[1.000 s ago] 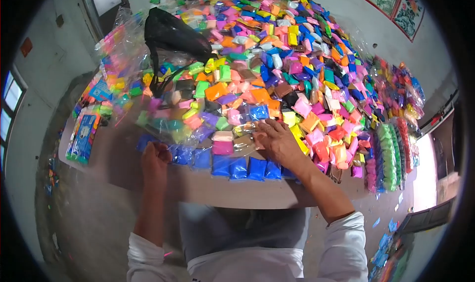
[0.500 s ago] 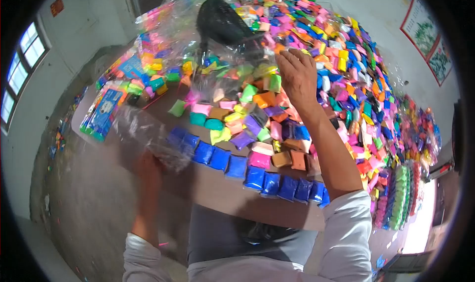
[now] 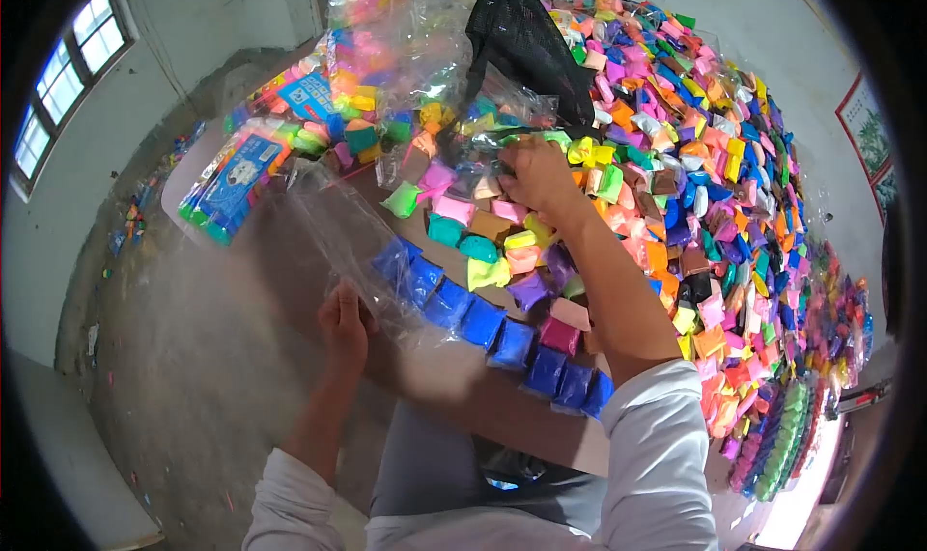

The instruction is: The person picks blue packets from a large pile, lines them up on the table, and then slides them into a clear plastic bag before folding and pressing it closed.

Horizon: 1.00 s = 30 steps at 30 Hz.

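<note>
- Left hand (image 3: 346, 321): fingers curled, pinching the near edge of a clear plastic bag (image 3: 340, 230); bag stretches up and away from the grip.
- Right hand (image 3: 537, 172): palm down on the pile of colored clay packets (image 3: 676, 165); grip on any packet cannot be told.
- Row of blue packets (image 3: 480, 321) lies just right of the left grip, along the table (image 3: 290, 252) edge.

Brown table (image 3: 319, 247): heap of coloured clay packets (image 3: 676, 165) across top, blue packet row (image 3: 492, 324) along near edge beside heap.

Packet heap (image 3: 695, 165) blocks right; table edge (image 3: 290, 252) free.
</note>
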Each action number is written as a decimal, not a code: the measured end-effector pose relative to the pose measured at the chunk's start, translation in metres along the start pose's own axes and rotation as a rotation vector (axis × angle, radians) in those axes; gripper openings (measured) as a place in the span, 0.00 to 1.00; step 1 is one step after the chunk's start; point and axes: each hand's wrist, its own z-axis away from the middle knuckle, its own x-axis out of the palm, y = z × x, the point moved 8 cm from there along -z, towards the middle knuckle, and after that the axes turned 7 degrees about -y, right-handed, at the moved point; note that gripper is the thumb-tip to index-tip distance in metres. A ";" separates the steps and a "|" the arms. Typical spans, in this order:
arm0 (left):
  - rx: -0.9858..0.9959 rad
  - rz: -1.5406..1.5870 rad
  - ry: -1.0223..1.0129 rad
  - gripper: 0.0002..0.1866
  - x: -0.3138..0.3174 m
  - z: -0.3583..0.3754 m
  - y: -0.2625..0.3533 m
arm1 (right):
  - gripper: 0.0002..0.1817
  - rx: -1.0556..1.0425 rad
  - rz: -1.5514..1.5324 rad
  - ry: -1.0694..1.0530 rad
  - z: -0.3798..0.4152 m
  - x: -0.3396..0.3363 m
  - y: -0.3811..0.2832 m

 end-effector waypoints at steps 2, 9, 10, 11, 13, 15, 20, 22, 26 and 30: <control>0.003 0.024 -0.004 0.25 0.000 -0.001 0.002 | 0.20 -0.051 -0.094 0.065 0.008 -0.025 0.005; 0.016 0.121 -0.008 0.24 0.000 0.001 0.003 | 0.16 -0.122 -0.460 0.115 0.068 -0.057 0.036; 0.015 0.127 -0.012 0.24 0.001 0.001 0.001 | 0.16 -0.119 -0.454 0.114 0.079 -0.056 0.036; 0.067 0.101 0.021 0.24 -0.001 0.002 0.002 | 0.16 -0.056 -0.421 0.149 0.091 -0.056 0.039; 0.119 0.080 0.049 0.24 -0.003 0.001 0.003 | 0.18 0.010 -0.381 0.184 0.101 -0.058 0.044; 0.054 0.105 0.023 0.25 -0.003 0.000 -0.005 | 0.14 0.013 -0.353 0.265 0.108 -0.048 0.051; 0.046 0.051 -0.015 0.26 -0.002 -0.001 -0.001 | 0.13 -0.002 -0.497 0.199 0.100 -0.008 0.054; 0.048 0.027 -0.018 0.27 -0.001 0.000 0.000 | 0.13 0.055 -0.653 0.087 0.096 -0.006 0.048; 0.055 0.007 -0.013 0.27 -0.004 -0.001 -0.001 | 0.20 -0.004 -0.851 0.220 0.109 -0.045 0.037; 0.053 0.062 -0.050 0.26 0.002 0.003 0.006 | 0.22 -0.182 -0.286 0.254 0.139 -0.069 0.014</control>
